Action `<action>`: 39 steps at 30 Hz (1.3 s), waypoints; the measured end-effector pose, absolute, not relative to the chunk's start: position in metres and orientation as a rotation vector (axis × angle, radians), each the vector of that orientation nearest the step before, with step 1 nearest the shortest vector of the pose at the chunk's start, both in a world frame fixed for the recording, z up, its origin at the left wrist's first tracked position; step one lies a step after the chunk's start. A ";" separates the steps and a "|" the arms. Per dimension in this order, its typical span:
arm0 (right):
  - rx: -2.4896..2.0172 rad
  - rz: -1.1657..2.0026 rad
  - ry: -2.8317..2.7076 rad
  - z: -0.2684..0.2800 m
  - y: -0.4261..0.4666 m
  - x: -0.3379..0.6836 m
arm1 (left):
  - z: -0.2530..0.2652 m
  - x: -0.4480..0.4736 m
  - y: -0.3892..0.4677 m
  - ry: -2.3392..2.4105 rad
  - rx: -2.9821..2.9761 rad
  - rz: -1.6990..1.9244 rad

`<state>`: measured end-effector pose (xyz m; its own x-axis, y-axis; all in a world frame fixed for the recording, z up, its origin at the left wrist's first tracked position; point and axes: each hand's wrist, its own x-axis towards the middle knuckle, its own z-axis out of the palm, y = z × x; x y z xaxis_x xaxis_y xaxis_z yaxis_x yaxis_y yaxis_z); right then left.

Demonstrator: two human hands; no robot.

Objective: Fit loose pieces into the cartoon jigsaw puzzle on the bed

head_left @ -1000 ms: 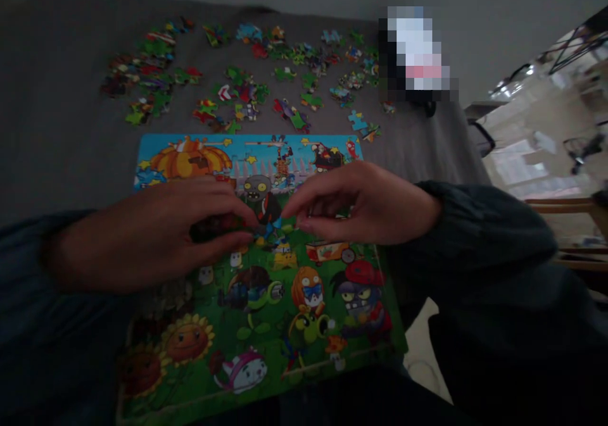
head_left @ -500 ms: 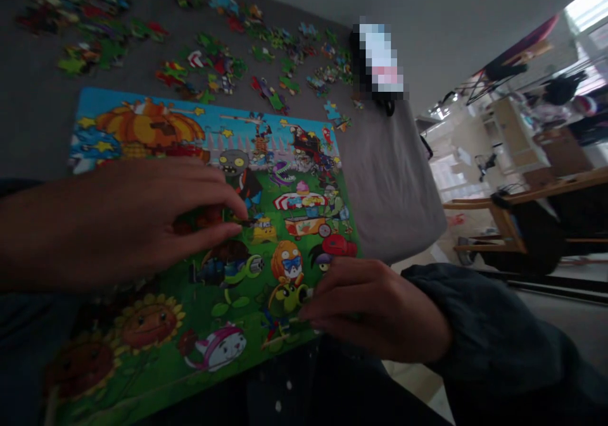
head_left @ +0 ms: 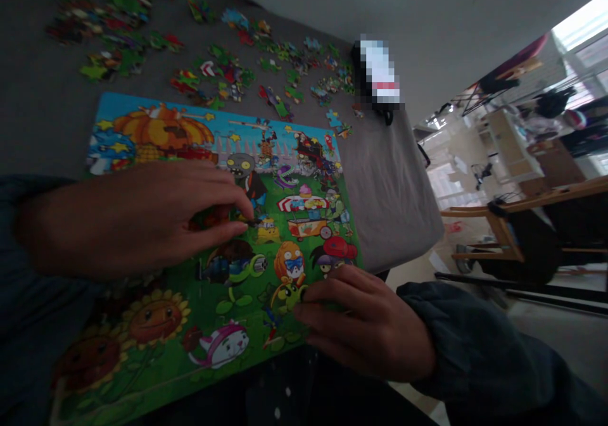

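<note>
A colourful cartoon jigsaw puzzle board lies in front of me, with a pumpkin at the top, sunflowers at lower left and a cat near the bottom. My left hand reaches across its left half, thumb and forefinger pinched near a yellow figure; whatever is between the tips is too dark to make out. My right hand is over the lower right corner, its fingers closed together beside a green pea-shooting plant. Its palm side is hidden, so I cannot see what it holds. Both hands cover parts of the picture.
Many loose puzzle pieces lie scattered on the grey cloth beyond the board. A dark device with a blurred-out screen stands at the back right. Further right are a wooden-framed chair and a cluttered room.
The view has shifted slightly, so the board and loose pieces appear a little further right. My left hand keeps its pinch; my right hand has shifted slightly lower and leftward over the corner.
</note>
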<state>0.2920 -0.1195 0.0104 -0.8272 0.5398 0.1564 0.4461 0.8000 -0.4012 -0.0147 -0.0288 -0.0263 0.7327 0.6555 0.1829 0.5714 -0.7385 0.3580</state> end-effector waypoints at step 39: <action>-0.748 0.220 -2.744 -0.009 -0.156 0.311 | -0.028 -0.013 -0.035 1.015 2.595 0.297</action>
<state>0.3108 -0.1561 -0.0089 -0.8236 0.5163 0.2346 0.4723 0.8535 -0.2204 -0.0135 -0.0350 -0.0281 0.7233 0.6870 0.0697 0.6165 -0.6879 0.3832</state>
